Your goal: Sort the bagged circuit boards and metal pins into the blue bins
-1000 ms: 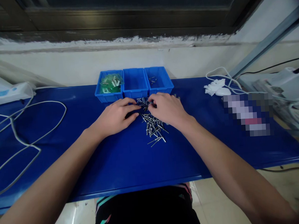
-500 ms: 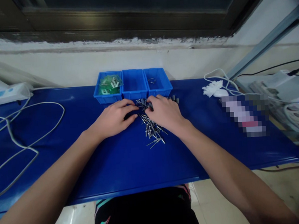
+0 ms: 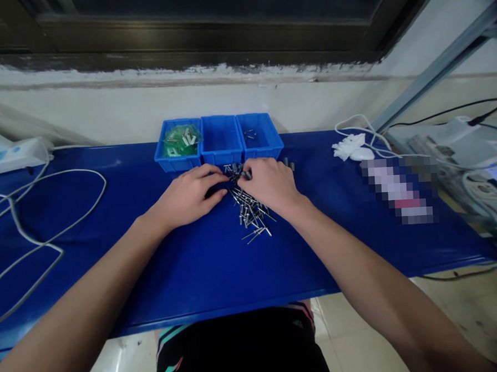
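Observation:
A loose pile of silvery pop rivets (image 3: 253, 212) lies on the blue table between my two hands. My left hand (image 3: 190, 193) rests at the pile's left edge, thumb and fingers apart, holding nothing that I can see. From the right, my right hand (image 3: 272, 183) reaches over the upper part of the pile with curled fingers. A small dark grey cylindrical piece (image 3: 247, 175) shows between its thumb and forefinger. More grey cylindrical pieces (image 3: 289, 164) lie just beyond that hand, partly hidden by it.
Behind the pile stand three blue bins: the left bin (image 3: 158, 155) with a green bag of metal pieces, the middle bin (image 3: 222, 156), and the right bin (image 3: 265, 151) with a few rivets. White cable (image 3: 64, 252) loops at left. Crumpled white plastic (image 3: 350, 146) lies at right.
The view has shifted slightly. My right hand has moved a little at the top of the pile, its fingers still curled; my left hand has stayed nearly in place.

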The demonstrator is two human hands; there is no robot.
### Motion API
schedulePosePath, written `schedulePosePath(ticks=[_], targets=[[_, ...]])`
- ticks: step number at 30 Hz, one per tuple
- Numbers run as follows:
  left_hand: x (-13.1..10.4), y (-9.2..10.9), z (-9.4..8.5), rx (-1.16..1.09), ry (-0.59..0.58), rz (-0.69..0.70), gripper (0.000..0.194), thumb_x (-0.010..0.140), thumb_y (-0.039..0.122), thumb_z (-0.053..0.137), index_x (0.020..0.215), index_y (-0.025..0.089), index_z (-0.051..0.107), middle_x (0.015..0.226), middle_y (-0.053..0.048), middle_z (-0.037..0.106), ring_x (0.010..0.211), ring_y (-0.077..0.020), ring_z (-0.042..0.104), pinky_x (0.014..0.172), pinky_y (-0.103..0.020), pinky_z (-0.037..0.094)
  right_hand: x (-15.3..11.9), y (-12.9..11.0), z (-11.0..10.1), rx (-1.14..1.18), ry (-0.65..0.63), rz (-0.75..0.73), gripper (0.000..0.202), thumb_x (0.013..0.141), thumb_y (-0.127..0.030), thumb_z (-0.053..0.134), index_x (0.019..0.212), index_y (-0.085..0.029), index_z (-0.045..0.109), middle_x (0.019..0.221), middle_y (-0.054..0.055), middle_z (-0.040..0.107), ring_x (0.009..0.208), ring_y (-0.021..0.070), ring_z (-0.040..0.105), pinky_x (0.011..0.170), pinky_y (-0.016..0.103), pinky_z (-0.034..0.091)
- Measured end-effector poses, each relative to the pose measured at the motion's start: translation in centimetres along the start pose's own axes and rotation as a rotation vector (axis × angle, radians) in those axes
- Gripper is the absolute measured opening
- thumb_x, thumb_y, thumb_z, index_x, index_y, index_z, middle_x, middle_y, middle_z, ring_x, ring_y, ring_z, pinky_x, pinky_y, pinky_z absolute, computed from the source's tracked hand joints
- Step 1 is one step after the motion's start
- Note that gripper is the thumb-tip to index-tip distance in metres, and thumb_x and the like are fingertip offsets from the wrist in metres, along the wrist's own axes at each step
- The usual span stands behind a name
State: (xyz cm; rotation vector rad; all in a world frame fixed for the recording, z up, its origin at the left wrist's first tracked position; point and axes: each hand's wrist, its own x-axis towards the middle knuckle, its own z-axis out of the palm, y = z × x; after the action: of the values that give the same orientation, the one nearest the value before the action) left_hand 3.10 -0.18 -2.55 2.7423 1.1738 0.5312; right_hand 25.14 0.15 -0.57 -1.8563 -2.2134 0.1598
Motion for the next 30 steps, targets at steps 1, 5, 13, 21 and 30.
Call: schedulePosePath(ticks=[1,5,13,21,30], targets=[[0.0,0.0,0.0,0.0,0.002,-0.001,0.04,0.107,0.039,0.051,0.133,0.018,0.071,0.137,-0.012,0.065,0.122,-0.0296,0.067,0.109,-0.05,0.055,0.1,0.0,0.1,0.007,0.001,0.005,0.024,0.089,-0.034,0.059,0.102,-0.021,0.076,0.098,0.012,0.077,0.087,0.0317,0.071,0.07,0.042,0.046],[-0.1,0.0,0.0,0.0,0.002,0.001,0.04,0.107,0.04,0.05,0.134,0.018,0.071,0.137,-0.011,0.065,0.122,-0.0292,0.066,0.108,-0.05,0.055,0.1,-0.1,0.2,0.025,0.005,0.02,0.024,0.088,-0.034,0.06,0.101,-0.021,0.074,0.092,0.013,0.076,0.083,0.0313,0.07,0.068,0.041,0.046],[0.0,-0.1,0.0,-0.001,0.002,0.002,0.04,0.107,0.04,0.05,0.134,0.019,0.07,0.136,-0.011,0.065,0.122,-0.0291,0.067,0.108,-0.049,0.055,0.2,0.2,0.3,0.098,0.061,-0.024,0.018,0.087,-0.033,0.061,0.097,-0.022,0.07,0.086,0.009,0.074,0.076,0.027,0.067,0.061,0.037,0.038],[-0.1,0.0,-0.2,-0.004,-0.004,-0.002,0.039,0.106,0.039,0.05,0.133,0.018,0.07,0.134,-0.011,0.066,0.12,-0.0291,0.067,0.106,-0.049,0.056,0.2,0.2,0.1,0.255,0.071,-0.024,0.011,0.083,-0.032,0.064,0.088,-0.023,0.065,0.081,0.005,0.071,0.071,0.0201,0.061,0.062,0.035,0.038],[-0.1,0.1,-0.4,-0.01,-0.017,-0.013,0.041,0.106,0.04,0.049,0.134,0.019,0.069,0.137,-0.012,0.065,0.122,-0.0295,0.066,0.108,-0.05,0.055,0.7,0.9,-1.1,0.658,0.032,0.095,0.016,0.077,-0.038,0.071,0.084,-0.024,0.069,0.074,0.0,0.066,0.069,0.0163,0.058,0.064,0.032,0.041]])
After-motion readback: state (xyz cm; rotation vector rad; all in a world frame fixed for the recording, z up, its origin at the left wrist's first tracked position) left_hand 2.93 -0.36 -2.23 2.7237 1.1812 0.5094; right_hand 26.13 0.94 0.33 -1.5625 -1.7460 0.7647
